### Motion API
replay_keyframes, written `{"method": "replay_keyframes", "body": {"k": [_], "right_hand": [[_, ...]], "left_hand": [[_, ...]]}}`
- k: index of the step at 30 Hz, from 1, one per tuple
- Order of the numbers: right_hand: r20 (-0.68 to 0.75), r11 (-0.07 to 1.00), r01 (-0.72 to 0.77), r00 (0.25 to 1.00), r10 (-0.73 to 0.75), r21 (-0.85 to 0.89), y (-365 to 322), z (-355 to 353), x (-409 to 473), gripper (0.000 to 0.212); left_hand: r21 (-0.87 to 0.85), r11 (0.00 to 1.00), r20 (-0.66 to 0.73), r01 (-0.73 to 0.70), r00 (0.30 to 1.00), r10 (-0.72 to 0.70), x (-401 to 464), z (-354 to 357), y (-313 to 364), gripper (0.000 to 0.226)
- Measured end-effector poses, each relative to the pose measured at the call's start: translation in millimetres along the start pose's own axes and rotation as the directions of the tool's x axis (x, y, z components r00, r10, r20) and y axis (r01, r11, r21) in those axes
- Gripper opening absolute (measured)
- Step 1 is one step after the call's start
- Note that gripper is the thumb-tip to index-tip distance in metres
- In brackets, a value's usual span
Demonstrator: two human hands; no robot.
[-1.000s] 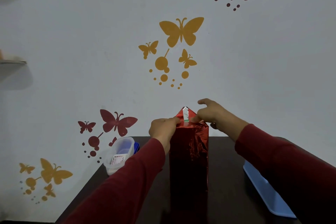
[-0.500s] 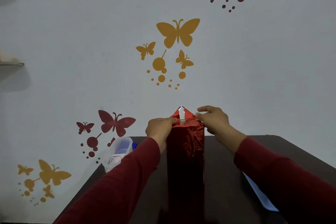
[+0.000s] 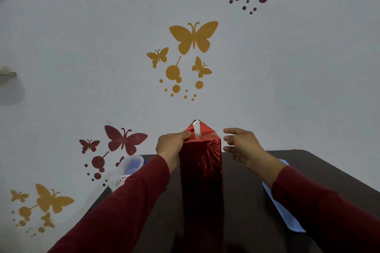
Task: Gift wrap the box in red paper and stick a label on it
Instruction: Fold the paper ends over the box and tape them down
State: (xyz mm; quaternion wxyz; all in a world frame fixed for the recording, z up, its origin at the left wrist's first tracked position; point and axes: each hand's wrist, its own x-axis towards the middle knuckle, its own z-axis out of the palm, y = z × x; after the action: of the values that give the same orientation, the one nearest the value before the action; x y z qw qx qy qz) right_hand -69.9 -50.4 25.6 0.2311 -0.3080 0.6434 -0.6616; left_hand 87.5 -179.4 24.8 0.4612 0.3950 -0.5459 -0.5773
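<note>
Left hand [image 3: 171, 146] grips the red-wrapped box [image 3: 201, 181] at its top; right hand [image 3: 241, 146] hovers released beside it

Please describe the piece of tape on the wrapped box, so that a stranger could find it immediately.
Look at the tall red wrapped box standing in the middle of the dark table. At its top the paper folds into a triangular flap, beside the left hand. The tape is the pale, shiny strip running down that flap, the only non-red mark there.

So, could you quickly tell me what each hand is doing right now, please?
Left hand: holds the top edge of the red-wrapped box.
Right hand: open, beside the box, not touching it.
</note>
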Motion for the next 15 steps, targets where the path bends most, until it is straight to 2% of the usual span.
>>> {"method": "replay_keyframes", "body": {"k": [2, 4, 6, 7, 8, 9, 11, 13, 15], "right_hand": [[-0.044, 1.0, -0.001, 0.999, 0.002, 0.021, 6, -11, -2, 0.031], [-0.107, 0.999, 0.024, 0.994, -0.02, 0.045, 10, -23, -10, 0.024], [-0.145, 0.997, 0.069, 0.987, -0.063, 0.037, 13, -36, -25, 0.018], [-0.154, 0.995, 0.099, 0.984, -0.094, 0.023, 15, -42, -34, 0.014], [-0.161, 0.991, 0.131, 0.978, -0.13, -0.004, 17, -49, -43, 0.01], [-0.17, 0.986, 0.158, 0.972, -0.164, -0.049, 19, -56, -51, 0.006], [-0.191, 0.969, 0.188, 0.957, -0.217, -0.159, 22, -70, -64, 0.007], [-0.199, 0.935, 0.195, 0.945, -0.26, -0.295, 26, -89, -71, 0.013], [-0.222, 0.885, 0.167, 0.933, -0.285, -0.434, 34, -107, -74, 0.017]], "left_hand": [[-0.026, 1.0, 0.002, 0.008, 1.0, -0.008, 0, 0, 1, 0.023], [0.0, 0.999, -0.044, -0.044, 0.998, 0.044, -5, 1, 4, 0.023], [0.124, 0.975, -0.144, -0.183, 0.969, 0.2, -16, 5, 5, 0.024], [0.202, 0.939, -0.19, -0.28, 0.929, 0.318, -26, 7, 5, 0.031], [0.281, 0.873, -0.21, -0.398, 0.862, 0.461, -36, 10, 3, 0.035], [0.362, 0.77, -0.194, -0.526, 0.765, 0.614, -49, 15, 1, 0.035], [0.445, 0.523, -0.048, -0.727, 0.563, 0.825, -71, 29, -8, 0.03], [0.386, 0.32, 0.147, -0.865, 0.4, 0.905, -88, 50, -23, 0.026], [0.265, 0.183, 0.318, -0.947, 0.265, 0.91, -98, 71, -42, 0.024]]}}
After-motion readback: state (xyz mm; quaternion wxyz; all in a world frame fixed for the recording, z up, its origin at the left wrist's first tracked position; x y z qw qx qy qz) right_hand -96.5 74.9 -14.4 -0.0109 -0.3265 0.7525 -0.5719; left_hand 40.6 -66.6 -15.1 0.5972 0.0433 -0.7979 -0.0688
